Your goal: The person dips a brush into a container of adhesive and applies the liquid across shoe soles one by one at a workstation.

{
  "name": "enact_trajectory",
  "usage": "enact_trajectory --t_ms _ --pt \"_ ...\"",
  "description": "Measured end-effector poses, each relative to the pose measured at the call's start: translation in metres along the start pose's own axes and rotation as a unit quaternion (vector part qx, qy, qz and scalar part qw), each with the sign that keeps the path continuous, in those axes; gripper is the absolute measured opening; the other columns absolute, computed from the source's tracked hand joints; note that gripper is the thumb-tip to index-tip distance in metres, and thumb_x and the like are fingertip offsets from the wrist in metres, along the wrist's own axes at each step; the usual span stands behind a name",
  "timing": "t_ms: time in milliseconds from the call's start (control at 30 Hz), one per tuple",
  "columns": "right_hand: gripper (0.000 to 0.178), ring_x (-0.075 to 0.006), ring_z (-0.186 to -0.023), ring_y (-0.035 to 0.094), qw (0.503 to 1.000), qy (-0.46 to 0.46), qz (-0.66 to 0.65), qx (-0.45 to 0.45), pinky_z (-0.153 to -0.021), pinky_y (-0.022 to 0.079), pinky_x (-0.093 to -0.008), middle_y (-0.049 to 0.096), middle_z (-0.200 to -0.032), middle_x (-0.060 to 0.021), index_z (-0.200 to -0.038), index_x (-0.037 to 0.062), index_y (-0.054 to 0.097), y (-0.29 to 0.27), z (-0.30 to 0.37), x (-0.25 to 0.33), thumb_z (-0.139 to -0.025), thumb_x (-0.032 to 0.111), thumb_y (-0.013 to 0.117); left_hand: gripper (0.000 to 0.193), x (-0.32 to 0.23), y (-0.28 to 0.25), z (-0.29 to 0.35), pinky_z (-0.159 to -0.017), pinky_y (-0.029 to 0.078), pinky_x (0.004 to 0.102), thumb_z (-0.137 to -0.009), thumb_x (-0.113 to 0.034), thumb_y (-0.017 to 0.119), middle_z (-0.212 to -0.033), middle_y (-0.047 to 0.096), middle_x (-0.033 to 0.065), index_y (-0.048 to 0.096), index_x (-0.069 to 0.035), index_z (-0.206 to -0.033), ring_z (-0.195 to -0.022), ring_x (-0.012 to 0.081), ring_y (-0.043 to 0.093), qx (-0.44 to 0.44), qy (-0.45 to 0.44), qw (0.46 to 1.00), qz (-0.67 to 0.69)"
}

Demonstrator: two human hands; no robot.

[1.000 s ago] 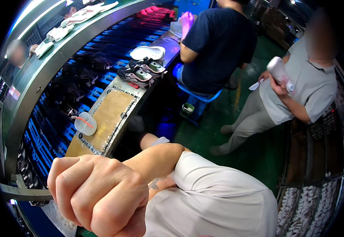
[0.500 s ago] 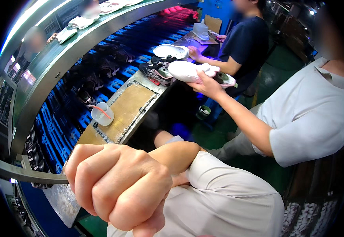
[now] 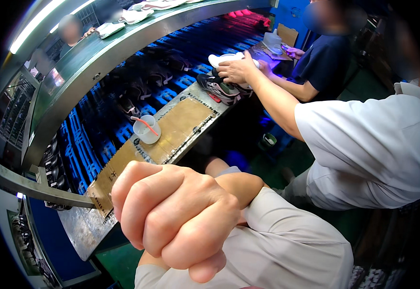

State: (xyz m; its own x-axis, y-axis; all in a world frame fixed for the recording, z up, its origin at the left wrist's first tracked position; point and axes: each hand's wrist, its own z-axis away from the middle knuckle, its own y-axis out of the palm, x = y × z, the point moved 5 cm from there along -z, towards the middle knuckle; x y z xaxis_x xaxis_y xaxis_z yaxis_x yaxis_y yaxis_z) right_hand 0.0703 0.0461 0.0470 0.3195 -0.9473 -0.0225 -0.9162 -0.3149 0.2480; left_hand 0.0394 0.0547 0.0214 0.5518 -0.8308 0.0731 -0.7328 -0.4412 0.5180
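Note:
My right hand fills the lower middle as a fist. Its back faces up and the thumb tip shows at the bottom. Nothing sticks out of the fingers, and the palm side is hidden. Behind it, my bent forearm rests by the beige cloth over my thigh. My left hand is not in view. Past the fist lies a workbench with a brown cardboard sheet. A translucent cup with an orange stick in it stands there, apart from my hand.
A co-worker in a light shirt reaches over a black-and-white shoe to a white shoe. Another person in navy works beyond. A blue-lit conveyor runs behind the bench. A metal bar crosses at left.
The view has swung, so the scene sits further right. My fist keeps its shape. The light-shirted co-worker's hand, which held a white-and-pink shoe, now reaches to the white shoe on the pile.

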Motion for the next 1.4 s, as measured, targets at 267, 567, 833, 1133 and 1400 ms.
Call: enact_trajectory --t_ms 267,567,833,1133,1400 --pt "0.043 -0.0223 -0.07 0.061 1.0 0.027 0.004 -0.011 -0.076 0.048 -0.0414 0.057 -0.068 0.0003 -0.071 0.0103 0.056 0.001 -0.003 0.003 -0.105 0.036 0.058 0.041 0.0 0.001 0.0 -0.081 0.04 0.0269 -0.095 -0.027 0.072 -0.061 0.058 -0.0046 0.055 -0.016 -0.059 -0.068 0.0124 0.056 -0.003 0.011 1.0 -0.009" --pt "0.052 -0.0218 -0.068 0.061 0.998 0.053 0.015 -0.016 -0.077 0.049 -0.0416 0.058 -0.064 0.0002 -0.07 0.0092 0.056 -0.005 -0.002 0.001 -0.11 0.042 0.05 0.042 0.003 -0.007 -0.001 -0.08 0.04 0.0267 -0.095 -0.027 0.073 -0.061 0.059 -0.0041 0.055 -0.016 -0.059 -0.067 0.0122 0.056 -0.008 0.017 1.0 -0.012" --pt "0.051 -0.0221 -0.068 0.061 0.999 0.048 0.011 -0.018 -0.077 0.049 -0.0415 0.057 -0.064 -0.0003 -0.07 0.0086 0.056 -0.007 -0.003 0.0 -0.11 0.039 0.052 0.043 0.013 -0.022 -0.001 -0.08 0.04 0.0265 -0.095 -0.027 0.075 -0.061 0.06 -0.0037 0.056 -0.017 -0.058 -0.066 0.012 0.055 -0.014 0.019 0.999 -0.021" --pt "0.049 -0.0224 -0.068 0.06 0.999 0.04 0.012 -0.006 -0.076 0.049 -0.0414 0.057 -0.065 -0.0009 -0.07 0.0081 0.057 -0.011 -0.006 -0.001 -0.109 0.038 0.053 0.044 0.027 -0.038 -0.002 -0.079 0.041 0.0263 -0.095 -0.027 0.076 -0.061 0.06 -0.0032 0.056 -0.017 -0.057 -0.066 0.0118 0.055 -0.02 0.013 0.999 -0.031" --pt "0.034 -0.0225 -0.072 0.061 1.0 -0.004 -0.006 -0.017 -0.074 0.046 -0.0394 0.057 -0.071 0.0005 -0.072 0.0112 0.056 -0.014 0.002 -0.008 -0.1 0.028 0.065 0.045 0.017 -0.03 -0.01 -0.078 0.041 0.0261 -0.095 -0.027 0.077 -0.061 0.061 -0.0028 0.056 -0.017 -0.057 -0.065 0.0116 0.054 -0.001 0.02 1.0 -0.023"
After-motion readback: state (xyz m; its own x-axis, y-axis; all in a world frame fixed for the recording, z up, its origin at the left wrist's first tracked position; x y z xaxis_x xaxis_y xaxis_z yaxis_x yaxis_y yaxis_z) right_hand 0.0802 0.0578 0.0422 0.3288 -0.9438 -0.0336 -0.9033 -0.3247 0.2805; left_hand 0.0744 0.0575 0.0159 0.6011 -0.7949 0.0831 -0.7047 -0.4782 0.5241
